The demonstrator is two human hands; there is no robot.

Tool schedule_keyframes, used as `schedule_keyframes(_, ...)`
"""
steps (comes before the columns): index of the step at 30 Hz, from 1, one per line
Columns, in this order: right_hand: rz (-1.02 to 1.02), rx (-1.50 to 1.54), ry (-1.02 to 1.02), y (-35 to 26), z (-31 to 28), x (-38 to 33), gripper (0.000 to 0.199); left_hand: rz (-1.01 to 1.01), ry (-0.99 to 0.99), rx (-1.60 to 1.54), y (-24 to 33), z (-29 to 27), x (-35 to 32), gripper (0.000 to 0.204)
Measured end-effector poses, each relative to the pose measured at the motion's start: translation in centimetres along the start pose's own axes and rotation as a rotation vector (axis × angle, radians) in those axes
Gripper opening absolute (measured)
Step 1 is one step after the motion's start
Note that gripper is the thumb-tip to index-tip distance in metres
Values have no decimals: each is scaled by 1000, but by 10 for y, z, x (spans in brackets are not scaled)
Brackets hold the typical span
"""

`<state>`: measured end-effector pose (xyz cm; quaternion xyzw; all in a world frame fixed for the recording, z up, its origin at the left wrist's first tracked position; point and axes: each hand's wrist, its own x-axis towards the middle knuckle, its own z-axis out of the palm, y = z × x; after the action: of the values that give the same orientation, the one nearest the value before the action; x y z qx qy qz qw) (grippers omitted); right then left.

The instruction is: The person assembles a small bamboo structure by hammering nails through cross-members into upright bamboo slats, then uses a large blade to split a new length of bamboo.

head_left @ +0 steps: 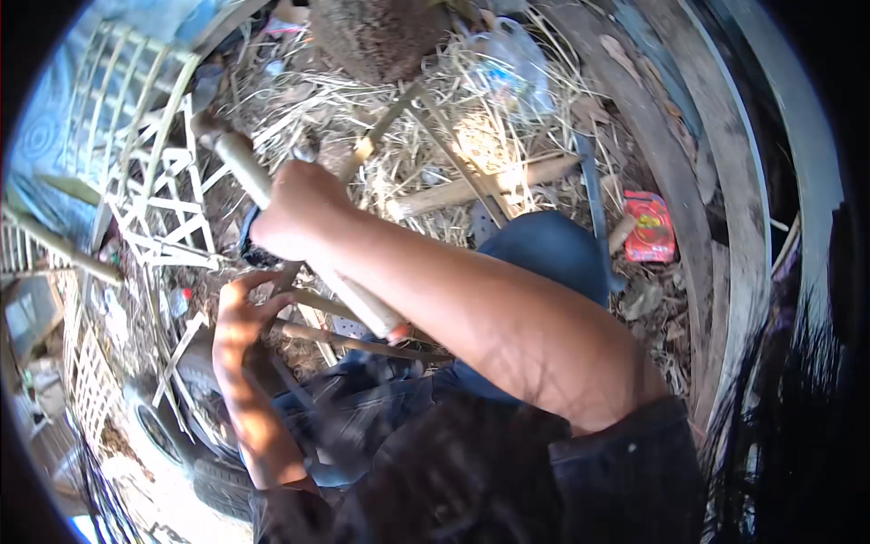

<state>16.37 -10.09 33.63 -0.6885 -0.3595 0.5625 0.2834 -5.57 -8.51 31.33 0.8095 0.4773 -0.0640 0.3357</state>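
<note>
My right hand (299, 204) is closed in a fist over a pale wooden pole (243, 163). The pole slants from a knobby brown end at the upper left, passes under my wrist and comes out near my lap. A dark curved thing (246, 240) shows at the edge of the fist; its kind is unclear. Just below, my left hand (243, 313) has its fingers and thumb bent round a dark narrow piece (286, 279), mostly hidden. Split bamboo strips (358, 342) cross under both hands, close to my legs.
Bamboo lattice frames (168, 195) stand at the left, above tyres (222, 485). A log (426, 198) lies on straw ahead, beside a long metal blade (591, 195). A red packet (649, 227) lies near curved planks (739, 172). A tree stump (376, 36) is at the far side.
</note>
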Motion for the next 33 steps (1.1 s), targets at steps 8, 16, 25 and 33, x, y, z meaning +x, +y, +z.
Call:
schedule_keyframes(8, -155, -6, -37, 28, -21, -17, 31, 146, 165, 123, -51, 36, 9, 37)
schedule_keyframes(16, 5, 138, -35, 31, -41, -27, 25, 274, 250, -35, -90, 71, 44, 44)
schedule_keyframes(25, 61, 86, -1, 42, -48, -33, 22, -142, 64, 293, -97, 102, 94, 54)
schedule_keyframes(33, -21, -487, 65, 59, -103, -35, 23, -225, 394, -25, -72, 205, 82, 27)
